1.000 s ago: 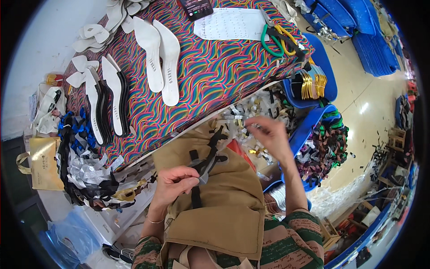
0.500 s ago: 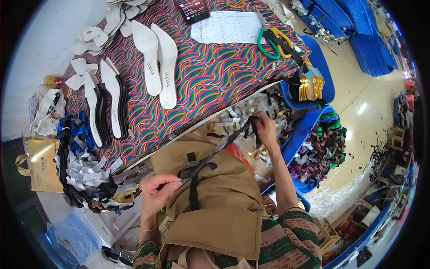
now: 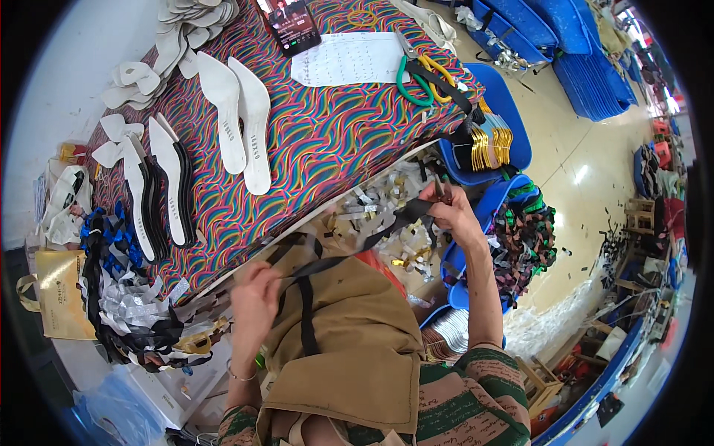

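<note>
A long black fabric strip point(image 3: 357, 250) runs slack between my two hands, above my lap. My right hand point(image 3: 455, 217) grips its far end in bent fingers; a small dark pointed piece shows at the fingertips, too small to name. My left hand point(image 3: 255, 305) is slightly smeared by motion, its fingers curled together where the strip reaches them. More black strip point(image 3: 307, 316) lies over the brown apron point(image 3: 342, 320) on my lap.
On the patterned table point(image 3: 320, 149) lie white insole shapes point(image 3: 256, 126), stacked black-edged insoles point(image 3: 172, 186), a paper sheet point(image 3: 353, 59), a phone point(image 3: 288, 26) and scissors point(image 3: 416, 82). Blue bins point(image 3: 513, 97) stand right. A heap of strips point(image 3: 141, 297) hangs left.
The view has shifted, so the table sits further left and lower. The strip between my hands has gone from taut to slack and bowed. My left hand has turned, its fingers more curled.
</note>
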`<state>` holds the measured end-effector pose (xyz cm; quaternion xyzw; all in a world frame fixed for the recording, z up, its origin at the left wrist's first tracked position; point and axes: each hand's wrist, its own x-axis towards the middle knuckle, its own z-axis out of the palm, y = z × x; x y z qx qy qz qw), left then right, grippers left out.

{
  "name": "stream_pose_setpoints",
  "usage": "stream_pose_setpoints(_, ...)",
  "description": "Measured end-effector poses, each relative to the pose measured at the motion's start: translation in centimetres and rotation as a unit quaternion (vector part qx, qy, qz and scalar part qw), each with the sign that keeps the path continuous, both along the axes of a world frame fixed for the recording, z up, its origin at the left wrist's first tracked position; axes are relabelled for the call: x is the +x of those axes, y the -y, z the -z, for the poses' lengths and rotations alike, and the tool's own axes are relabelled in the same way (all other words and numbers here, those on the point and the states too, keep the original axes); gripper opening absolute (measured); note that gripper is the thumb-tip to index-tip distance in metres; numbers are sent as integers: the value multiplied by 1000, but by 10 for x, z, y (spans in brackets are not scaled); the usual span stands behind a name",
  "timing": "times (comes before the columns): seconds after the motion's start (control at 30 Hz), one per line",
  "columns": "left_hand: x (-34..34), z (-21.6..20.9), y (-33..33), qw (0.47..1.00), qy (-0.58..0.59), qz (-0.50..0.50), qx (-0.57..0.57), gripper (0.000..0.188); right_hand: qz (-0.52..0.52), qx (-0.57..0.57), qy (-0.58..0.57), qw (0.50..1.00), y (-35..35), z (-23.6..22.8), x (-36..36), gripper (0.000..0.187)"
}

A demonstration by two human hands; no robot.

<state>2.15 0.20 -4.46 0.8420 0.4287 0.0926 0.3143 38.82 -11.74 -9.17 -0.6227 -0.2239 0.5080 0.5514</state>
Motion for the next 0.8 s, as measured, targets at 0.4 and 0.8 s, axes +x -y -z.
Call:
stream_pose_setpoints(0.4, 161, 46, 41, 874, 332, 12, -356, 68, -94, -38, 325, 940, -39, -72, -46, 16)
stream_pose_setpoints(0.8, 129, 41, 19, 745, 340, -7, -574, 30, -152, -7, 422, 894, -46, -31, -24, 30)
